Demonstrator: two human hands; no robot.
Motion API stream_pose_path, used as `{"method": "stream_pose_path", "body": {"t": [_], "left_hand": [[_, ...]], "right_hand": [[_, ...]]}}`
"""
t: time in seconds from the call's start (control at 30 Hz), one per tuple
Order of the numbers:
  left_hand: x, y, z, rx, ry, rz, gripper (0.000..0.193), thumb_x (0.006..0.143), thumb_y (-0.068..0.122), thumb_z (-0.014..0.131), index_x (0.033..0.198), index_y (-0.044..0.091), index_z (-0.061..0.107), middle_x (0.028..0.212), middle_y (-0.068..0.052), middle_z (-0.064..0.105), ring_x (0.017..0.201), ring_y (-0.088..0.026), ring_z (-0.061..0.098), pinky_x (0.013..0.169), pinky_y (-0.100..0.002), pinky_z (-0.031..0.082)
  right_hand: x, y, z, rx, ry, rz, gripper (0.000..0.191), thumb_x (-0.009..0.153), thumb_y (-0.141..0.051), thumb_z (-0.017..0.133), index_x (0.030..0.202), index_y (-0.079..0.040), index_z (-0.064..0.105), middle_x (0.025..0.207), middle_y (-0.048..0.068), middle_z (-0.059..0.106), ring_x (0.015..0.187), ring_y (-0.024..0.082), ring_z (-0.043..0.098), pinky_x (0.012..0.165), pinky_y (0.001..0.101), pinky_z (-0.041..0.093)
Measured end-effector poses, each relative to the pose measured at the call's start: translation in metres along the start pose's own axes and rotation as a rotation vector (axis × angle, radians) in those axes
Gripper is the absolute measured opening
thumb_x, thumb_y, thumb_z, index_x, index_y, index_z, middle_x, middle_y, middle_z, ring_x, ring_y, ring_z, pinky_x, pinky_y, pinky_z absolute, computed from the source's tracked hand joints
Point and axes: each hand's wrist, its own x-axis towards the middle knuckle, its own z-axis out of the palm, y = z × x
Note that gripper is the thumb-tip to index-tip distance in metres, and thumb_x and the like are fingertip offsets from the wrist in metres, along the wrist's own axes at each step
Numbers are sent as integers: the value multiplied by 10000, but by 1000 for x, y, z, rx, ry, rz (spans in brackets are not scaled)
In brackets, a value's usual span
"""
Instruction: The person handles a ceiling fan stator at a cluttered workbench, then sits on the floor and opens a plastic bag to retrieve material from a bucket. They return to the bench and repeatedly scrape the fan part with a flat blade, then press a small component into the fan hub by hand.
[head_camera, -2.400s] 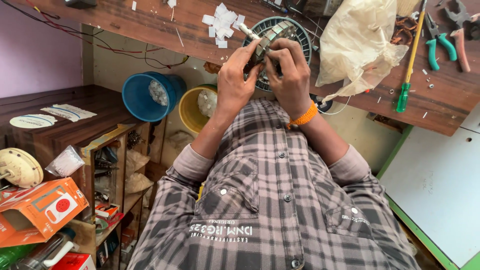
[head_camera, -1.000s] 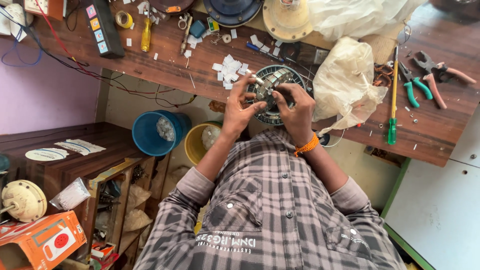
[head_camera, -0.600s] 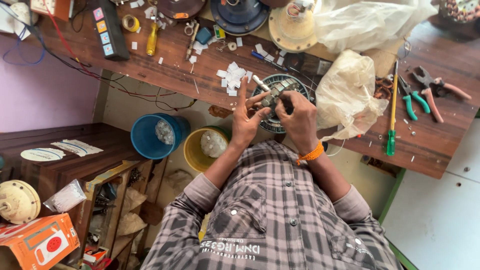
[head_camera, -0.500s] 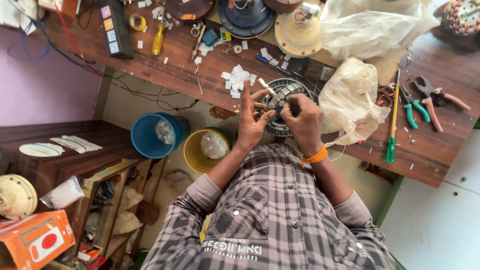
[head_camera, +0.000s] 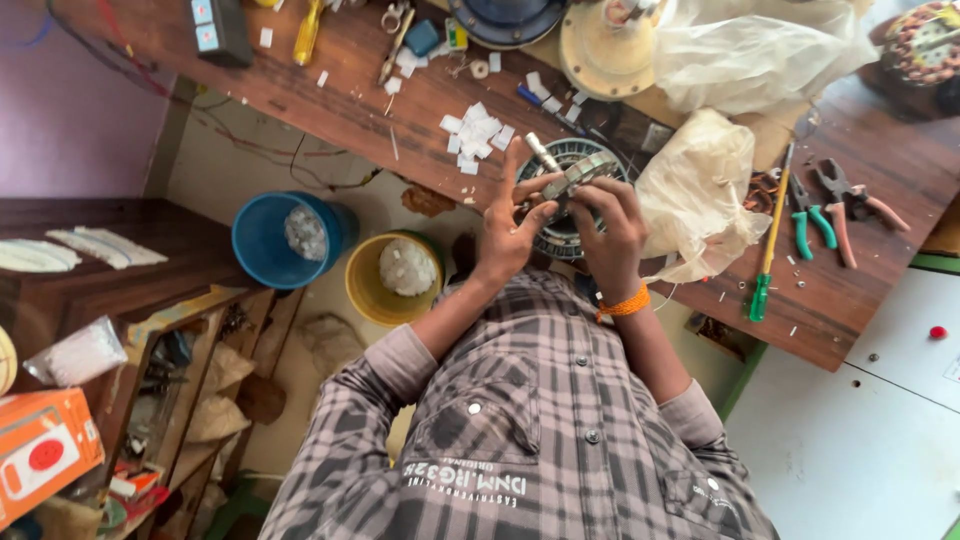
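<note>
Since the frame half a second back the view has dropped closer; hands and round part sit where they were, at the bench's near edge, and the pale tool now sticks up higher past the left fingers.

Left hand (head_camera: 508, 228) is curled, thumb and fingers pinching a small pale stick-like tool (head_camera: 543, 153) that pokes out at 12 o'clock from the knuckles. Right hand (head_camera: 608, 228), with an orange band (head_camera: 624, 305) at the wrist, is closed over the top of the round wound stator (head_camera: 570, 200), fingers pressing something flat and greyish against its rim; exactly what is pinched there I cannot tell. The stator lies on the wooden bench (head_camera: 400, 90), touching both hands, between the pile of white paper slips (head_camera: 476, 135) at its 10 o'clock and the crumpled plastic bag (head_camera: 700, 190) at 3 o'clock.

Further out at 3 o'clock: green-handled screwdriver (head_camera: 765, 250), pliers (head_camera: 830, 205). Below the bench, at 8 o'clock from the hands, blue bucket (head_camera: 280, 240) and yellow bucket (head_camera: 395, 275).

To do this well, my read: keep the right hand pinning the stator flat so it can't rock, work the tool tip along one slot at a time, light pressure, so the windings aren't nicked.
</note>
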Motion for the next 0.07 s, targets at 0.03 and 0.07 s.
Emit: {"method": "stream_pose_path", "body": {"t": [0.03, 0.07], "left_hand": [[3, 2, -1, -20, -11, -4, 855, 1063, 172, 671, 1700, 205, 102, 1363, -121, 713, 1171, -165, 678, 1016, -321, 551], [7, 3, -2, -82, -53, -4, 818, 1077, 166, 649, 1704, 206, 123, 1420, -125, 684, 1250, -171, 658, 1057, -314, 538]], "right_hand": [[0, 4, 2, -20, 5, -19, 229, 918, 38, 801, 1108, -48, 706, 1129, 95, 677, 1016, 240, 706, 867, 355, 591], [1, 8, 4, -41, 11, -40, 232, 922, 33, 807, 1113, -61, 715, 1129, 84, 677, 1012, 240, 711, 869, 353, 595]]}}
